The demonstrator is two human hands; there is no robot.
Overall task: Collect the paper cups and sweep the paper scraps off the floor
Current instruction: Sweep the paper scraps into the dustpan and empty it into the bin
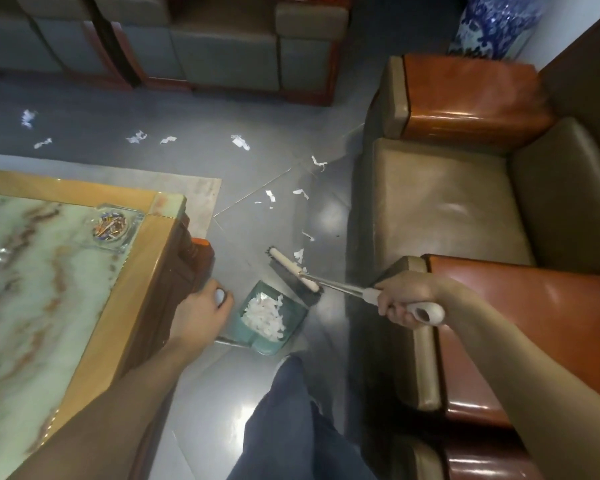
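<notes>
Floor (274,133) takes up most of my view, grey and glossy, with an armchair (465,202) along its right side and more seating across the top. At lower left stands the counter (146,271), marble-topped with a wooden border, and a glass ashtray (113,225) sits near its corner. Between counter and armchair I see my leg in blue jeans (291,420).

My right grip (407,299) is curled round the pale handle of the brush (295,271), whose metal shaft slants down and left to the bristle head on the floor. The teal dustpan (274,320) lies just below and left of that head, well left of the right grip, with a heap of white paper scraps (265,315) inside it. My left grip (205,303) is just beside the dustpan's left edge, fingers curled round a small whitish thing I cannot identify; whether it is the pan's handle I cannot tell.

Loose scraps (298,254) lie just beyond the brush head, and others are strewn further up the floor.
</notes>
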